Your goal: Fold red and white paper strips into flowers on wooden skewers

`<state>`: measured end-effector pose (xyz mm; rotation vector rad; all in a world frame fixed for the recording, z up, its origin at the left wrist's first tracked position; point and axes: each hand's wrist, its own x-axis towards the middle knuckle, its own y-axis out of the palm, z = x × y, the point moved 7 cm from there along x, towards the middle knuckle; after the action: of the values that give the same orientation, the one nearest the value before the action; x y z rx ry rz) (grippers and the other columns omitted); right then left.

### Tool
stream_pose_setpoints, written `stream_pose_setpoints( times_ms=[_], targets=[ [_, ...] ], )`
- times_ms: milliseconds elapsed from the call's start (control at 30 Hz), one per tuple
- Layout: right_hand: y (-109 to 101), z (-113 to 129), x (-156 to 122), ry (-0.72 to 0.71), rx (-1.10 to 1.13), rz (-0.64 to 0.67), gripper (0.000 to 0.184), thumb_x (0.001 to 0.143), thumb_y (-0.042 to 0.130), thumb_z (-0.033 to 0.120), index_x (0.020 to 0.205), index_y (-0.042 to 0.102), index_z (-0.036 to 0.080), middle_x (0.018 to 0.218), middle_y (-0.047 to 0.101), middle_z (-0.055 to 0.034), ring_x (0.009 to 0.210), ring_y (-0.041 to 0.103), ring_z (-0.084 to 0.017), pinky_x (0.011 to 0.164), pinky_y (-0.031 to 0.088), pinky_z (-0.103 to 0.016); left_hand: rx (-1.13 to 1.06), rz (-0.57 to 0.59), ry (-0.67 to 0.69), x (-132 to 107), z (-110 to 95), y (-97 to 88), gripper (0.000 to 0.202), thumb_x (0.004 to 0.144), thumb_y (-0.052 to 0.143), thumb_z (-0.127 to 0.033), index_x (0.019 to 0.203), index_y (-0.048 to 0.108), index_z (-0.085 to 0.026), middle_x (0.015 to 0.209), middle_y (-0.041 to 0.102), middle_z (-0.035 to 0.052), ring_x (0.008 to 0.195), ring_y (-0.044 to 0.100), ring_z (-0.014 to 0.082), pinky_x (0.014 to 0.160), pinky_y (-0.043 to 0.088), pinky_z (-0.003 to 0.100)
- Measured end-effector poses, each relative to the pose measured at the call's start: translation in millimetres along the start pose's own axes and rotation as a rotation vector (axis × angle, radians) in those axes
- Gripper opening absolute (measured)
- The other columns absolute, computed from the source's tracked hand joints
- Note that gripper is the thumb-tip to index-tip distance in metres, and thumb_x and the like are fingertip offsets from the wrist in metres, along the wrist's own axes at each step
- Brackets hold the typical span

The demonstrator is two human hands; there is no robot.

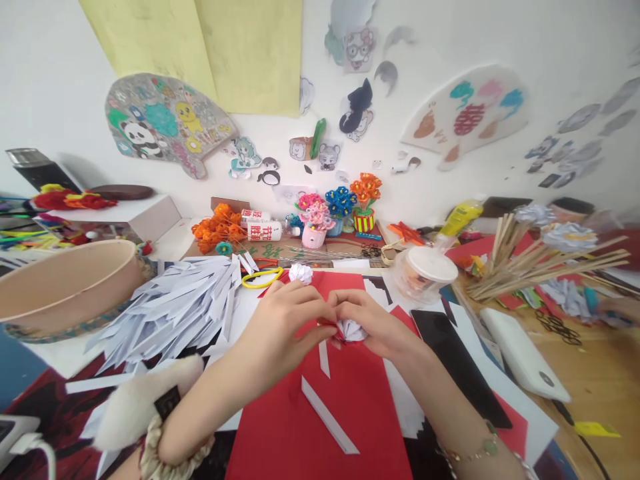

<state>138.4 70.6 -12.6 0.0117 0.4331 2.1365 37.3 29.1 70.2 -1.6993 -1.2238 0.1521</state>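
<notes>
Where the red sheet (pixel 280 440) comes nearest me, a long white strip (pixel 329 416) lies at 6 o'clock from my meeting fingertips (12 points away from me), its long axis running 11 to 5. A shorter strip (pixel 325 361) sits at 7 o'clock, closer in, its axis near 12 to 6.

At clock centre: the white pleated paper (pixel 353 331). It lies at 4 o'clock from the fingertips of my left hand (pixel 293 317) and at 8 from my right hand (pixel 370 320), which is nearer and partly covers it. Right fingers are curled and closed on it. Left fingertips reach its near-left edge; whether they pinch it I cannot tell. Visible part runs roughly 9 to 3; true long axis hidden.

Beyond: a white paper ball (pixel 301 273) at 11, apart from both hands; yellow handles (pixel 261 278) at 10. Farthest, a pink flower pot (pixel 313 237) near 12.
</notes>
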Motion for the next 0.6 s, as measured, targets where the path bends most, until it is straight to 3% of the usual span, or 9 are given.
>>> stream_pose_setpoints(
  times_ms=[100, 267, 600],
  targets=[
    [6.4, 1.0, 6.1, 0.050, -0.056, 0.132, 0.008, 0.071, 0.059, 0.016, 0.063, 0.058, 0.016, 0.052, 0.060, 0.0023, 0.045, 0.058, -0.012, 0.046, 0.045, -0.022, -0.053, 0.033, -0.018, 2.2, 0.5, -5.1, 0.010, 0.083, 0.068, -0.015, 0.074, 0.070, -0.019, 0.075, 0.067, -0.0003, 0.072, 0.053, 0.0141, 0.074, 0.038, 0.030],
    [15.4, -4.7, 15.7, 0.110, -0.063, 0.306, 0.007, 0.072, 0.057, 0.020, 0.068, 0.059, 0.015, 0.054, 0.063, 0.0006, 0.043, 0.060, -0.013, 0.039, 0.041, -0.020, -0.231, 0.080, -0.348, 0.3, 21.0, -3.6, 0.014, 0.076, 0.072, -0.010, 0.066, 0.072, -0.020, 0.067, 0.066, -0.0028, 0.067, 0.053, 0.0119, 0.064, 0.037, 0.024],
    [10.5, -12.4, 18.2, 0.085, -0.008, 0.193, 0.011, 0.073, 0.061, 0.022, 0.065, 0.059, 0.014, 0.052, 0.060, 0.0018, 0.040, 0.055, -0.010, 0.037, 0.042, -0.019, -0.504, 0.064, -0.451, -3.5, 35.7, 8.9, 0.010, 0.075, 0.070, -0.019, 0.066, 0.073, -0.020, 0.063, 0.070, -0.0029, 0.057, 0.055, 0.0104, 0.059, 0.040, 0.022]
  ],
)
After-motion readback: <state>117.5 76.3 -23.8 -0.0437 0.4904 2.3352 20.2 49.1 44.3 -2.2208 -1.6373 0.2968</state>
